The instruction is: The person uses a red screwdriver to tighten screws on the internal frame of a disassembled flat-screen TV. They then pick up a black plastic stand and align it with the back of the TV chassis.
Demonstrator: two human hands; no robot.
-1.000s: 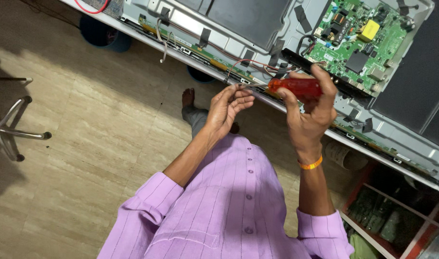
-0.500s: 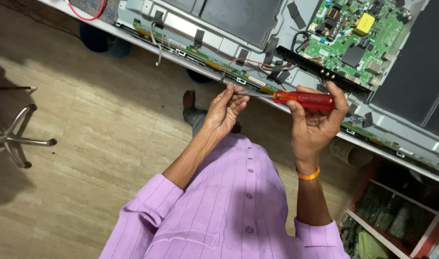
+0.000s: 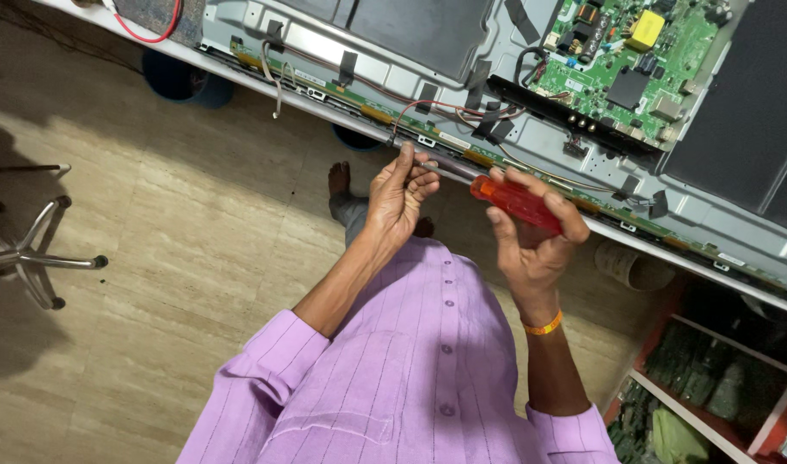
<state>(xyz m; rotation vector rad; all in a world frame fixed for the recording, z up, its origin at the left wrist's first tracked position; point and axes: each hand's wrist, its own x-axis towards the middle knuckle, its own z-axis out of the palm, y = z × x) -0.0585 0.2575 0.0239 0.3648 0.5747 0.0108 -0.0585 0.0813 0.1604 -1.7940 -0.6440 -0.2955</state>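
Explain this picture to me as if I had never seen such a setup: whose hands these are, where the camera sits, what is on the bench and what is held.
There is no machine here, only a person in a purple shirt working with bare hands. The one picture comes from a camera worn on that person's head, looking down past the chest to the floor.

The right hand has its grip closed around a screwdriver with a red handle. The left hand pinches the metal shaft near its tip, in front of the bench edge.

On the bench lies a flat television with its back cover off. You see grey metal plates, a green circuit board with small parts on it, thin wires and strips of dark tape.

At the left stands the metal base of a chair. At the lower right are red shelves.
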